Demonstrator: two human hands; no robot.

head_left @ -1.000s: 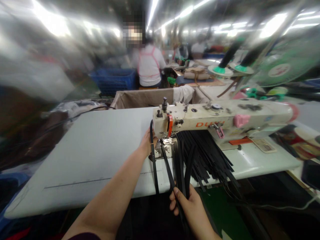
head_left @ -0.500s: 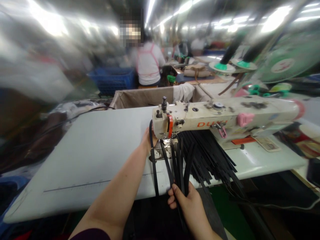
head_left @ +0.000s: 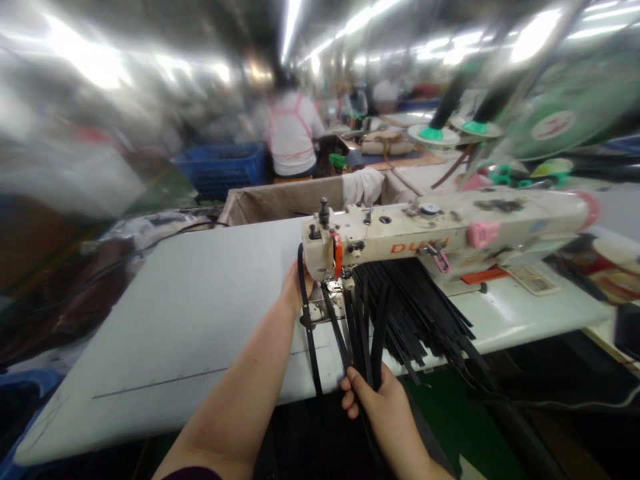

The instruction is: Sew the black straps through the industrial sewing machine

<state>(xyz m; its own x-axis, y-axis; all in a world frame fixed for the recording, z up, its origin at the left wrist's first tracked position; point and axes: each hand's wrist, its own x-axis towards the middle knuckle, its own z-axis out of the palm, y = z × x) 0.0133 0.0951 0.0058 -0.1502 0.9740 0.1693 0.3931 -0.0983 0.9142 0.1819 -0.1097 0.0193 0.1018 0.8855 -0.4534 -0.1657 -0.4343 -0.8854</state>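
Note:
A white sewing machine (head_left: 370, 233) stands on the table, its needle end toward the left. My left hand (head_left: 295, 283) is behind and left of the machine head, and its fingers are hidden there. Over that hand a thin black strap (head_left: 309, 340) hangs down past the table's front edge. My right hand (head_left: 383, 400) is closed around several black straps (head_left: 357, 327), in front of the table edge. One strap of these slants up to the presser foot (head_left: 334, 286); the others fan out beside it. A pile of loose black straps (head_left: 415, 313) lies under the machine arm.
The pale table (head_left: 210, 293) has a ruler line (head_left: 160, 383) near its front edge. Behind it is a cloth-lined bin (head_left: 285, 193). Thread cones (head_left: 440, 113) stand at the back right. A person in white (head_left: 293, 133) is further off, beside a blue crate (head_left: 220, 170).
The view has shifted slightly. Both hands keep nearly the same places at the machine, and the right hand still holds the straps.

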